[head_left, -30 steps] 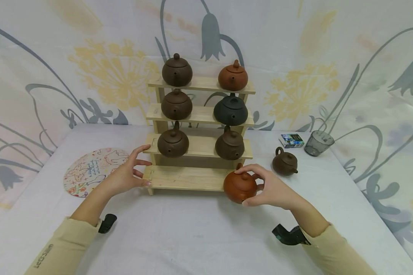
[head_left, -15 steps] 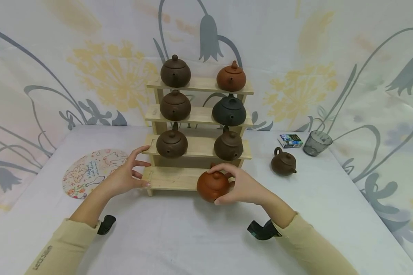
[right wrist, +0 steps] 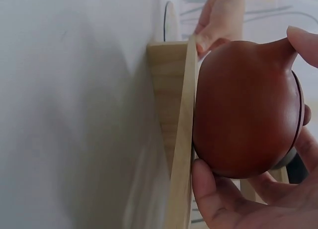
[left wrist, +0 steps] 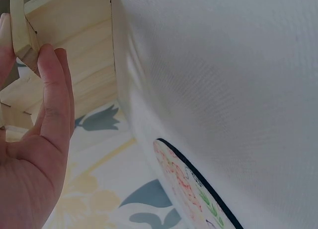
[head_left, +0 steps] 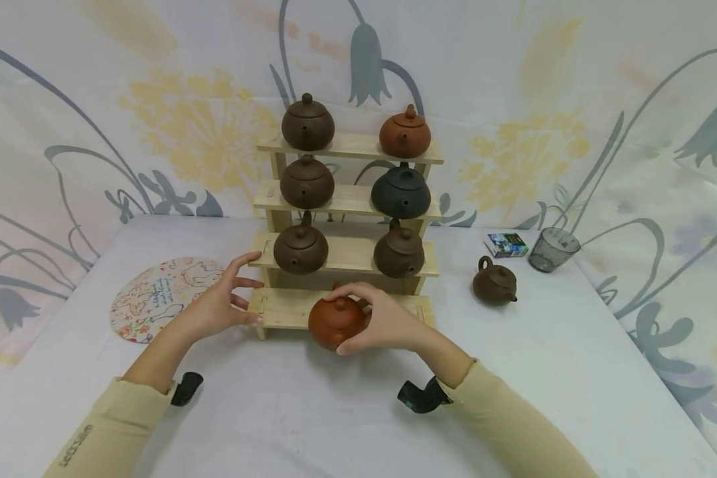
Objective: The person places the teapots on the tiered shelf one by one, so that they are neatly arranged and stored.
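An orange-brown clay teapot (head_left: 336, 324) is gripped by my right hand (head_left: 373, 318) over the lowest board of the wooden display stand (head_left: 287, 307). In the right wrist view the teapot (right wrist: 248, 110) has its base against or very near the board, with the thumb at the spout tip and fingers round the far side. My left hand (head_left: 224, 305) holds the stand's left end, fingers and thumb at the ends of the lower boards. The left wrist view shows these fingers (left wrist: 52, 85) at a board's end. Dark brown teapots (head_left: 301, 251) (head_left: 399, 253) sit one board up.
Higher boards carry two brown teapots (head_left: 307, 182) (head_left: 307, 125), a black one (head_left: 401, 192) and a reddish one (head_left: 404, 135). Right of the stand are a small brown teapot (head_left: 494, 284), a little box (head_left: 506, 244) and a grey cup (head_left: 554, 249). A patterned round mat (head_left: 155, 299) lies left.
My right hand has moved the orange-brown teapot leftward along the lowest board, from its right end to near the middle. My left hand has stayed at the stand's left end.
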### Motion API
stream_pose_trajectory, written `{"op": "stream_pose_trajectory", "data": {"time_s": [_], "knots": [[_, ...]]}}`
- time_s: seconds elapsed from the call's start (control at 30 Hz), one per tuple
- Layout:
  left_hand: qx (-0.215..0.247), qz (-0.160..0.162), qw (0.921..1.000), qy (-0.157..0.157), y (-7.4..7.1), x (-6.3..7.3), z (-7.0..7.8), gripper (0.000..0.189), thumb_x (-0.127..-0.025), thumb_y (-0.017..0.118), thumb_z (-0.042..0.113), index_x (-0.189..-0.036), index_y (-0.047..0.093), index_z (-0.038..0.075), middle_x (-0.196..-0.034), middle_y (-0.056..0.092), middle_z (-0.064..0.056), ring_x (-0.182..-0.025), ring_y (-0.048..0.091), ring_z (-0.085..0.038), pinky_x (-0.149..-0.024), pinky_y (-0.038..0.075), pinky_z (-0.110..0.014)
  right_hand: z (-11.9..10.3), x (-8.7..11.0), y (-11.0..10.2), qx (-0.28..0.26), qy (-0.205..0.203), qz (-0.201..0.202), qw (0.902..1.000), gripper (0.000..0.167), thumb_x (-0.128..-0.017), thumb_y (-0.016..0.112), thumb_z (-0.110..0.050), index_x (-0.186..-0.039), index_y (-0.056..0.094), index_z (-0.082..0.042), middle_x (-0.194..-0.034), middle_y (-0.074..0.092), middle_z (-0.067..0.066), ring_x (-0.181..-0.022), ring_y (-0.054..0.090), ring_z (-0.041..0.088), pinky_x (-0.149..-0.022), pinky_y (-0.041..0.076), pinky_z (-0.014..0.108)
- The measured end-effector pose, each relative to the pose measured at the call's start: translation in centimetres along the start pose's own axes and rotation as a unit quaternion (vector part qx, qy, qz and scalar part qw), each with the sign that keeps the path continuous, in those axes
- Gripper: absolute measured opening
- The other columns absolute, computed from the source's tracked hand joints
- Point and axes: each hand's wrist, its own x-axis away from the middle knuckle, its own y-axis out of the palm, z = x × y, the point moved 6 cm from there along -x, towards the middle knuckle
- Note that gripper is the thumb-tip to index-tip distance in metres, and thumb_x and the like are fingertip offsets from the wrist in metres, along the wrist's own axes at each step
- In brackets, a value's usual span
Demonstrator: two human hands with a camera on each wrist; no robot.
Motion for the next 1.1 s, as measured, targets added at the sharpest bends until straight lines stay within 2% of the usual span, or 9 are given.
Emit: {"op": "stream_pose_trajectory", "data": {"time_s": [0.1, 0.33, 0.57, 1.1], "knots": [[0.0, -0.001, 1.0, -0.001, 0.0, 0.0, 0.0, 0.106, -0.073, 0.078, 0.002, -0.148, 0.007, 0.028, -0.128, 0.048, -0.026, -0.082, 0.057, -0.027, -0.066, 0.047, -0.035, -0.1, -0.6, 0.4, 0.001, 0.001, -0.001, 1.0, 0.064, -0.061, 0.086, -0.018, -0.119, 0.059, -0.02, -0.119, 0.052, -0.004, -0.102, 0.049, 0.018, -0.082, 0.045, 0.034], [0.004, -0.001, 1.0, 0.0, 0.1, -0.2, -0.2, 0.107, -0.072, 0.079, 0.001, -0.147, 0.008, 0.028, -0.128, 0.048, -0.026, -0.082, 0.058, -0.027, -0.066, 0.048, -0.035, -0.5, -2.2, 1.4, -0.028, -0.01, -0.002, 0.9996, 0.063, -0.064, 0.084, -0.016, -0.122, 0.058, -0.018, -0.118, 0.054, -0.004, -0.101, 0.05, 0.022, -0.081, 0.046, 0.035], [0.009, -0.003, 0.9999, -0.002, 0.1, -0.1, -0.1, 0.107, -0.072, 0.079, 0.002, -0.147, 0.008, 0.028, -0.128, 0.047, -0.027, -0.083, 0.058, -0.027, -0.066, 0.049, -0.036, -0.6, -3.2, 2.2, -0.043, -0.006, 0.029, 0.9986, 0.062, -0.065, 0.084, -0.016, -0.121, 0.058, -0.018, -0.115, 0.056, -0.002, -0.097, 0.051, 0.02, -0.079, 0.047, 0.032], [0.007, -0.001, 0.9999, -0.008, 0.0, 0.0, -0.2, 0.107, -0.072, 0.079, 0.002, -0.147, 0.008, 0.028, -0.128, 0.047, -0.027, -0.084, 0.058, -0.029, -0.066, 0.05, -0.036, -1.2, -4.1, 3.5, -0.037, -0.03, 0.075, 0.996, 0.062, -0.066, 0.085, -0.012, -0.121, 0.057, -0.012, -0.12, 0.054, 0.0, -0.107, 0.05, 0.015, -0.088, 0.042, 0.032]]}}
